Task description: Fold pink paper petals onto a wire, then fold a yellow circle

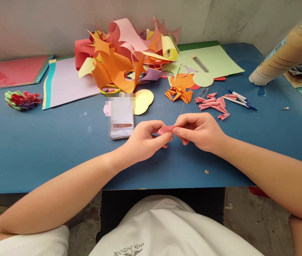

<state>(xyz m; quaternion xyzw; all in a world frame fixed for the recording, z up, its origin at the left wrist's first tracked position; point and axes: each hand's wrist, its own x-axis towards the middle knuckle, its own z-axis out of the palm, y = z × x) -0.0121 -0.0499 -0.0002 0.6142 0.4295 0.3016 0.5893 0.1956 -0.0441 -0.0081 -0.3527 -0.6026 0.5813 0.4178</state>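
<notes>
A small pink paper piece [165, 130], curved or partly rolled, is pinched between my hands above the front middle of the table. My left hand [151, 138] is closed on its left end, thumb below and fingers behind. At its right tip, the thumb and fingers of my right hand [197, 129] pinch the paper. A thin stick-like line [182, 107] rises behind my right fingers; what it is I cannot make out. Beyond my right hand lie rolled pink paper cones [213, 104], with orange paper cones [180, 94] to their left. A phone [122, 117] lies left of my hands.
Orange, pink and yellow paper scraps [124, 53] are heaped at the back. Pens [240, 99] lie at right, near a tall drink cup [281, 49]. Yellow paper circles [142, 101] sit by the phone. A paper flower cluster [22, 100] is at left. The blue table [60, 153] ends before me.
</notes>
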